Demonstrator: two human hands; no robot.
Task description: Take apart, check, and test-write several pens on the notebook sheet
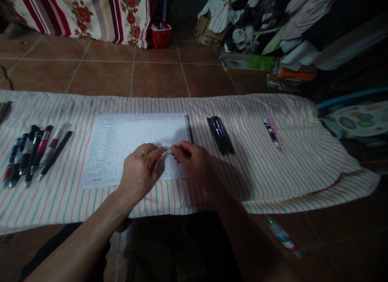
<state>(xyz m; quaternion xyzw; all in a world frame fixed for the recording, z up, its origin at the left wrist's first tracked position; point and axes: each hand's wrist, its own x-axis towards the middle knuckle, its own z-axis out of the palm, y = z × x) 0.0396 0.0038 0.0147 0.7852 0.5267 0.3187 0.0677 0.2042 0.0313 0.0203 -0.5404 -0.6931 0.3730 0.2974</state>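
My left hand [141,168] and my right hand [194,160] meet over a spiral notebook [121,140] whose open page is covered in scribbles. Both pinch a small pale pen [167,152] between their fingertips; most of it is hidden by the fingers. The notebook lies on a pink-and-green striped cloth [287,164] spread on the tiled floor.
A row of several pens [33,154] lies at the left on the cloth, a dark bundle of pens [220,134] just right of the notebook, and two more pens [273,134] farther right. Another pen [280,233] lies on the floor near me. Clutter, boxes and a red basket [160,34] stand behind.
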